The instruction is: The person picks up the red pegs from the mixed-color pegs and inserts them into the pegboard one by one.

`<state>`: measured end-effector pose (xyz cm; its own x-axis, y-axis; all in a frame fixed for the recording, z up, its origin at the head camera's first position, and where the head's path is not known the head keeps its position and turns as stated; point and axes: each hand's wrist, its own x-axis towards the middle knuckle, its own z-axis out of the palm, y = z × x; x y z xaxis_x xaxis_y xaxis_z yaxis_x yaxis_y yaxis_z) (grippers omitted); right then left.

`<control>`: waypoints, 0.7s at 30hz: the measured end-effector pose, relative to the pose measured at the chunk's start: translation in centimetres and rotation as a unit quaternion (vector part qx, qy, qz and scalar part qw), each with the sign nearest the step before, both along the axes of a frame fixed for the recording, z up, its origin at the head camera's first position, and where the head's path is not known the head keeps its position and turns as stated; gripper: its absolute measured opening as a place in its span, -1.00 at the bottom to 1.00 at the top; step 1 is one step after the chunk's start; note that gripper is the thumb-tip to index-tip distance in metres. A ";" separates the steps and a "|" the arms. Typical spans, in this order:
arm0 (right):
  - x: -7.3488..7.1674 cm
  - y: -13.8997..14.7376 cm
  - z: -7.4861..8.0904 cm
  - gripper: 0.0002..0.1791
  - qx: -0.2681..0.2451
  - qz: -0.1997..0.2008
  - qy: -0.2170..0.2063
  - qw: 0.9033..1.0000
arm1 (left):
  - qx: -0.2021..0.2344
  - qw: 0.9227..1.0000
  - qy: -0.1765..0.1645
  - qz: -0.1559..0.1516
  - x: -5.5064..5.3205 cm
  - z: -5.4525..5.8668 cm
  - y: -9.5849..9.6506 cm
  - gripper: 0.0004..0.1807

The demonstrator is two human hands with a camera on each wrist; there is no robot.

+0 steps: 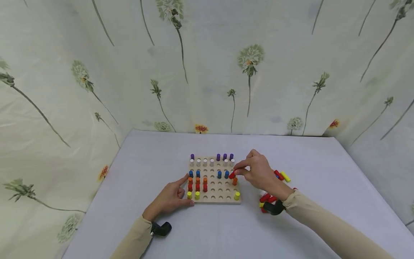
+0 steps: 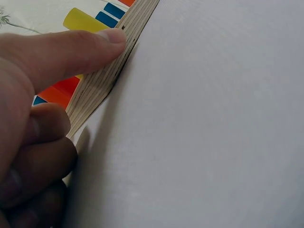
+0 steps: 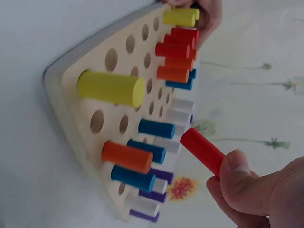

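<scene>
A light wooden pegboard [image 1: 223, 201] lies on the table with rows of round holes. Purple, white, blue, orange, red and yellow pegs stand in some of them, mostly toward the left and right sides. My left hand [image 1: 169, 197] holds the board's near left corner, its thumb [image 2: 111, 40] against the front edge and index finger along the left side. Between thumb and fingertips, my right hand [image 1: 260, 171] pinches a red peg [image 3: 204, 149]. This peg is tilted above the board's right side, close to an orange peg [image 3: 127, 156] and several blue ones.
Loose pegs lie right of the board, partly hidden by the right wrist: red ones [image 1: 265, 197] and a yellow one [image 1: 286, 176] among them. The table [image 1: 155, 151] has a white cover. A flower-printed cloth [image 1: 207, 72] hangs behind it.
</scene>
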<state>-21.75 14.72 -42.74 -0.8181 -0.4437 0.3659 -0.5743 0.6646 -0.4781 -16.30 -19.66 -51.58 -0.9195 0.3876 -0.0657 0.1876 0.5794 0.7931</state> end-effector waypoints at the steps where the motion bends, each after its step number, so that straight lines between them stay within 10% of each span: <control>1: 0.0 -0.4 -0.1 -0.92 -0.002 0.003 -0.004 1.000 | 0.000 1.000 0.000 0.000 0.0 0.0 0.0 0.13; 21: 0.3 -5.5 -1.2 -0.92 0.030 0.048 -0.069 0.996 | 0.002 1.000 -0.012 0.004 0.1 0.4 -0.1 0.13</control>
<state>-21.41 9.25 -43.94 -0.8112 -0.5403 0.2238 -0.5686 0.6393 -0.5177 -16.23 -19.73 -51.21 -0.9210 0.3798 -0.0866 0.1633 0.5784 0.7993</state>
